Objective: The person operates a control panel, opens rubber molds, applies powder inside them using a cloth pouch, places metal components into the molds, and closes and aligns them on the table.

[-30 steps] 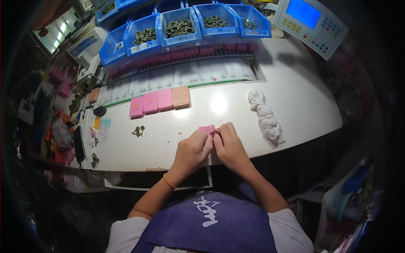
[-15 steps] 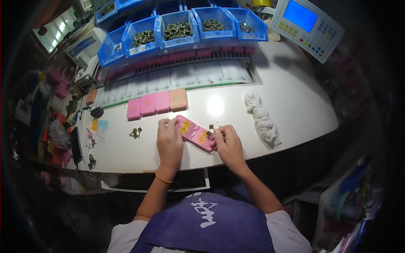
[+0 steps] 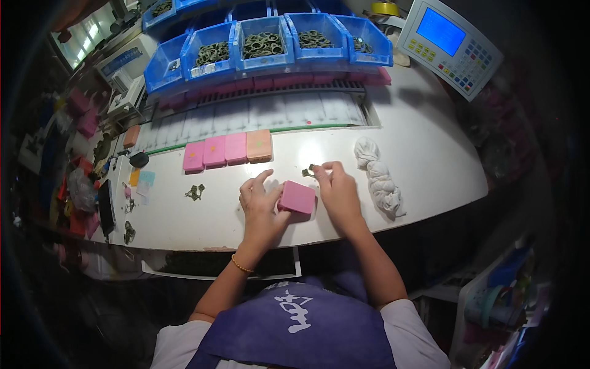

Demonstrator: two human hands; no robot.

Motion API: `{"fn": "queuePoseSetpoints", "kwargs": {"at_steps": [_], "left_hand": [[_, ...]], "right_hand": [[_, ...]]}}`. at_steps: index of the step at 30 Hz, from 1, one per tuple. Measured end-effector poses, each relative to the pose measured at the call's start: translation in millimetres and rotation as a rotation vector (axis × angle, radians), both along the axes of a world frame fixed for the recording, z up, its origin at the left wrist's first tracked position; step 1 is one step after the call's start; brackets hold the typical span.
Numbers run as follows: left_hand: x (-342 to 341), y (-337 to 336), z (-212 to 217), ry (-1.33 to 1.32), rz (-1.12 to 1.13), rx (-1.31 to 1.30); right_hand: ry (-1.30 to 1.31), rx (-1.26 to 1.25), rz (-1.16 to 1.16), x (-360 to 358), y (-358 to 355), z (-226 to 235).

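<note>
A pink rubber mold [image 3: 298, 197] lies on the white table with its two halves together. Beside its left edge is my left hand [image 3: 263, 200], fingers spread, with the thumb at or against the mold's lower left side. To the mold's upper right, my right hand [image 3: 338, 187] pinches one of the small dark green openwork pieces [image 3: 308, 171], apparently a ring pattern, just over the tabletop. Whether that is one piece or two is hard to make out. Similar dark green pieces [image 3: 195, 192] rest together on the table to the left.
Three closed pink molds [image 3: 214, 152] and an orange one [image 3: 259, 146] stand in a row behind my left hand. Blue bins [image 3: 263, 44] of green rings line the back. A twisted white cloth [image 3: 378, 176] lies right, below a control panel [image 3: 450, 46]. A dark phone-like slab [image 3: 107, 207] stands left.
The pink mold, opened out between both hands before, is now folded closed. My left hand has loosened from it; my right has moved up and right to the small green piece.
</note>
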State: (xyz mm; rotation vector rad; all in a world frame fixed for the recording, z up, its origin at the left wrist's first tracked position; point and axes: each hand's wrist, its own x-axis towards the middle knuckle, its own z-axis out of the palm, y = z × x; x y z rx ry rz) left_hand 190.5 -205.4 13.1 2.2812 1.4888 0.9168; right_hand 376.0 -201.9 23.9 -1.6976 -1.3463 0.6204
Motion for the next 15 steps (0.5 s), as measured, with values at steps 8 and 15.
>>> {"fn": "queuePoseSetpoints", "kwargs": {"at_steps": [8,15], "left_hand": [[-3.2,4.7,5.2,-0.022,-0.235,0.183],[-22.1,7.5,2.8,-0.042,-0.252,-0.018]], "right_hand": [[0.2,0.025,0.306,-25.2,-25.3,31.1],[0.788,0.116,0.391,-17.8,-57.9,-13.6]]}}
